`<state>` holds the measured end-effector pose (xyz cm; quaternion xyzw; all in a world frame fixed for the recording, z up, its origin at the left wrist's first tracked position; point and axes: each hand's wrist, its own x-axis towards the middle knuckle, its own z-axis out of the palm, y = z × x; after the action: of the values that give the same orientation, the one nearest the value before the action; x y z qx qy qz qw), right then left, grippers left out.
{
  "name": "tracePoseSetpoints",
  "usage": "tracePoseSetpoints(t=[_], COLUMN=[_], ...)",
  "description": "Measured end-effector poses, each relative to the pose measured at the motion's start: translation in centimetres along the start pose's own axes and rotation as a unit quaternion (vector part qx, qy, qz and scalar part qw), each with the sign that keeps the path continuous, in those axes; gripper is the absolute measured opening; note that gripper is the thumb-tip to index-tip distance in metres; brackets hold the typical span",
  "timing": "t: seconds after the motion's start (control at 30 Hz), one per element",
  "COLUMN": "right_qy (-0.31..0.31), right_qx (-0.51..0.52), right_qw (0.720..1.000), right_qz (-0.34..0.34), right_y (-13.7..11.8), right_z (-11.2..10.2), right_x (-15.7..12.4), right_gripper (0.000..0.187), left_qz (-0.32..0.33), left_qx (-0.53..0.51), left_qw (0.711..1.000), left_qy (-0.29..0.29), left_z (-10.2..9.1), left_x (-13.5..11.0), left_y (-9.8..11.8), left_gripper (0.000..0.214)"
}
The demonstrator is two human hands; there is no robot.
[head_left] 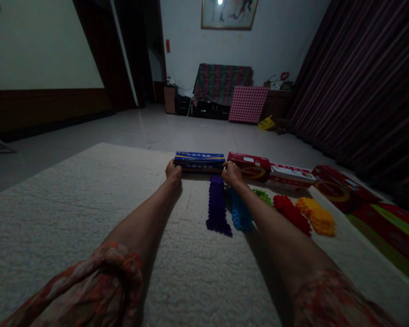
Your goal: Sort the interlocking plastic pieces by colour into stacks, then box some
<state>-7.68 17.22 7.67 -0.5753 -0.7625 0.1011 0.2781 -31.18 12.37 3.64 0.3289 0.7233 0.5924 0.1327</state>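
Note:
A long blue box (200, 163) with yellow stripes lies lengthwise near the far edge of the pale, textured surface. My left hand (173, 171) is closed on its left end, and my right hand (231, 173) grips its right end. Just right of the box is a red box (248, 165), close beside my right hand. From the blue box toward me runs a purple strip (218, 206) with a scalloped edge. A blue strip (240, 213) lies next to it, partly hidden by my right forearm.
Right of my forearm lie green (262, 196), red (291, 213) and yellow (316, 215) pieces. A red-and-white box (292, 175) continues the row. Larger red boxes (344, 187) and a green-and-red box (388, 227) line the right edge. Beyond is a tiled floor (136, 127).

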Motion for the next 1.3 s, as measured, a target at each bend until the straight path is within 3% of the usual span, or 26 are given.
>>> tracePoseSetpoints(t=[0.33,0.43,0.53,0.7,0.87,1.03,1.17,1.3], right_qy=[-0.010,-0.018,-0.033,-0.019,0.030,0.055,0.066,0.122], right_qx=[0.005,0.007,0.027,0.069,0.129,0.154,0.165,0.175], right_qw=[0.999,0.998,0.996,0.984,0.967,0.961,0.965,0.962], right_qz=[-0.044,-0.055,-0.081,-0.162,-0.218,-0.222,-0.194,-0.172], right_y=[0.1,-0.3,-1.7,-5.9,-9.1,-9.7,-8.9,-7.2], right_z=[0.3,-0.1,-0.5,-0.7,-0.7,-2.6,-4.8,-6.5], right_x=[0.4,0.4,0.0,-2.9,-9.6,-18.2,-24.5,-29.1], right_gripper=[0.038,0.039,0.041,0.041,0.036,0.033,0.033,0.031], left_qz=[-0.004,0.006,0.027,0.045,0.049,0.021,0.003,-0.010], left_qx=[-0.008,-0.018,-0.007,0.039,0.070,0.092,0.087,0.056], left_qw=[1.000,1.000,0.999,0.992,0.979,0.979,0.982,0.990], left_qy=[0.016,0.021,0.028,0.109,0.185,0.183,0.166,0.130], left_z=[0.7,0.0,-2.3,-8.8,-15.2,-19.4,-20.7,-19.9], left_x=[0.4,0.6,1.2,0.7,-3.8,-11.0,-16.4,-21.0], left_y=[-1.3,-1.2,-0.5,1.2,1.6,0.8,-0.3,-0.5], left_gripper=[0.061,0.062,0.063,0.064,0.063,0.065,0.068,0.064])
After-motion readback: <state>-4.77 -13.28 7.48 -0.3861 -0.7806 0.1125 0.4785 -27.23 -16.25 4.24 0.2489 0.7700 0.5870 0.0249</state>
